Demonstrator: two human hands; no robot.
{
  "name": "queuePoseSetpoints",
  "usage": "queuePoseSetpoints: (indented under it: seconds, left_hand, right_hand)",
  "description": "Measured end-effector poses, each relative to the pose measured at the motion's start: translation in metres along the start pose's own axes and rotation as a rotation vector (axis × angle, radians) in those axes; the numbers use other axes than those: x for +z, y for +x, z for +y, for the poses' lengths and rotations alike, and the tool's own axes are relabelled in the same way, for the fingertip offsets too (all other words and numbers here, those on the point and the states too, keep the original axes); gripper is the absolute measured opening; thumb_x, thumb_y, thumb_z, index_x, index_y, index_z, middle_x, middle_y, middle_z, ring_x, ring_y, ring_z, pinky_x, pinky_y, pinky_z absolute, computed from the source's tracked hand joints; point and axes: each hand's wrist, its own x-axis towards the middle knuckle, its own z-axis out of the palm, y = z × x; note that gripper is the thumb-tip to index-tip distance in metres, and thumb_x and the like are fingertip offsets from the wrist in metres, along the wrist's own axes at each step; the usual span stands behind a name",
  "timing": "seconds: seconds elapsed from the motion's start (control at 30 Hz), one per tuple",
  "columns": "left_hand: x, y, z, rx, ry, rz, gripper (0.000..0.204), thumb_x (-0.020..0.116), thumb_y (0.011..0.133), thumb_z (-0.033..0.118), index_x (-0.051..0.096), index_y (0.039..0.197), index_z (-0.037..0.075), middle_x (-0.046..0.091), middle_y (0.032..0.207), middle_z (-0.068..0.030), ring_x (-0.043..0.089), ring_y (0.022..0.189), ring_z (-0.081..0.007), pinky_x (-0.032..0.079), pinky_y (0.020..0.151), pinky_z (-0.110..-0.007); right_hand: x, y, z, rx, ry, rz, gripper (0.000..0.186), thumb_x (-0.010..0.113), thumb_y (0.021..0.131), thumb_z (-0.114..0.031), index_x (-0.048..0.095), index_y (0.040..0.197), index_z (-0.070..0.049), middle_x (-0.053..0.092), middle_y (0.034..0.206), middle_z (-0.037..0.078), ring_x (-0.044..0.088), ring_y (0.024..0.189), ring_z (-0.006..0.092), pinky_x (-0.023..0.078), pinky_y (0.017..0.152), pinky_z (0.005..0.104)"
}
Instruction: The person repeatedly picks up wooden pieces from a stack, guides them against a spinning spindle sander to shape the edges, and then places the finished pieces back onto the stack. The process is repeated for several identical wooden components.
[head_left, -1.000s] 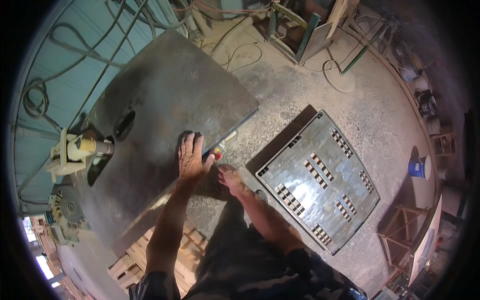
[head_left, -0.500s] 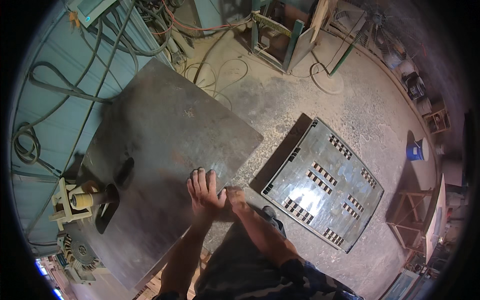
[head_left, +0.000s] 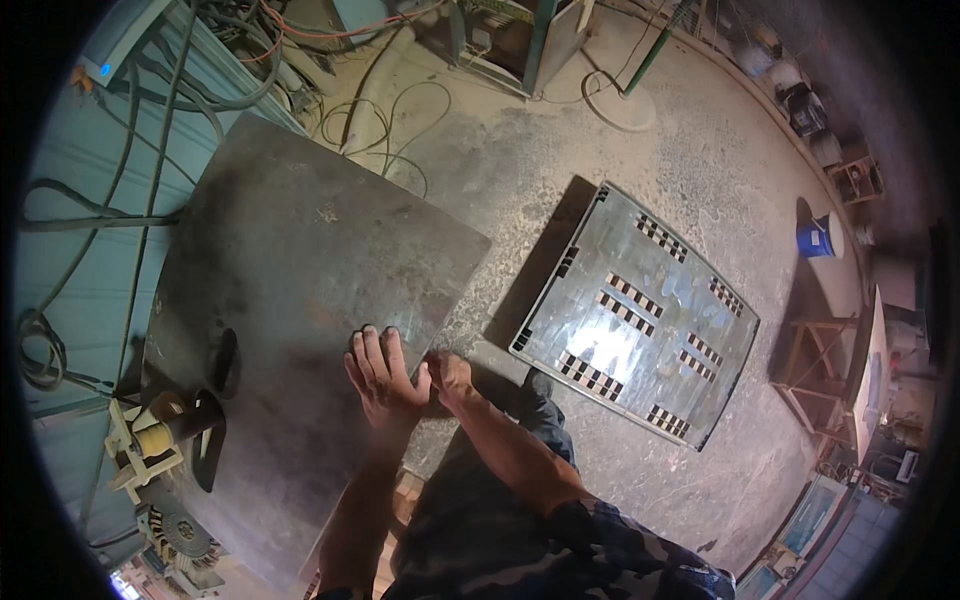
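Note:
My left hand (head_left: 383,378) lies palm down on a broad, dark grey metal tabletop (head_left: 310,260), close to its right edge. Its fingers are spread and hold nothing. Just beside its thumb, my right hand (head_left: 452,378) is closed at the table's edge, knuckles up. Whatever is in the right hand's fingers is hidden. Two dark oblong slots (head_left: 226,362) are cut into the left part of the tabletop. By the nearer one, a yellow-banded cylinder (head_left: 158,440) sits on a pale wooden bracket (head_left: 122,450).
Right of the table stands a low platform (head_left: 625,310) with a shiny sheet top and rows of dark slots. Hoses (head_left: 130,215) hang along the pale green machine at left. A blue bucket (head_left: 815,237) and a wooden frame (head_left: 815,380) stand at far right.
The whole view has shifted, moving the table and platform up and left in the picture. Both hands sit slightly nearer to me along the table's edge, in much the same pose.

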Motion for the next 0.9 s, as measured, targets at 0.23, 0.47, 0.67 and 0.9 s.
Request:
queuePoseSetpoints:
  seconds: [0.23,0.47,0.67,0.9]
  left_hand:
    - [0.013,-0.002,0.002,0.140,0.068,0.154,0.069,0.067,0.076,0.032,0.043,0.133,0.001,0.038,0.139,-0.0233,0.035,0.131,-0.0396,0.026,0.107,-0.053]
    - [0.008,-0.002,0.009,0.043,0.105,-0.004,0.070,0.068,0.073,0.034,0.046,0.129,-0.002,0.041,0.136,-0.0262,0.036,0.128,-0.0431,0.026,0.107,-0.054]
    - [0.002,-0.001,0.015,0.035,0.088,-0.008,0.074,0.073,0.069,0.032,0.046,0.130,0.000,0.040,0.136,-0.0243,0.034,0.129,-0.0398,0.025,0.108,-0.053]
    - [0.009,-0.010,0.014,0.053,0.074,0.044,0.075,0.075,0.068,0.028,0.045,0.130,-0.001,0.038,0.137,-0.0247,0.034,0.129,-0.0412,0.026,0.107,-0.052]
  right_hand:
    - [-0.048,0.008,-0.023,-0.031,-0.192,-0.395,0.028,0.059,0.089,-0.031,0.063,0.106,-0.009,0.066,0.103,0.007,0.060,0.098,0.0186,0.044,0.086,0.0324]
    - [-0.163,0.006,-0.096,-0.557,-0.778,-0.475,0.028,0.068,0.079,-0.027,0.061,0.096,-0.005,0.062,0.098,0.010,0.057,0.089,0.0231,0.046,0.079,0.0341]
    - [-0.382,-0.049,-0.182,-0.652,-1.179,0.002,0.020,0.067,0.074,-0.023,0.060,0.075,-0.004,0.060,0.077,0.015,0.057,0.076,0.0313,0.045,0.068,0.0407]
    - [-0.595,-0.139,-0.191,-0.590,-0.407,0.169,0.042,0.061,0.088,-0.045,0.056,0.086,-0.003,0.062,0.068,0.007,0.053,0.050,0.0141,0.040,0.044,0.0274]
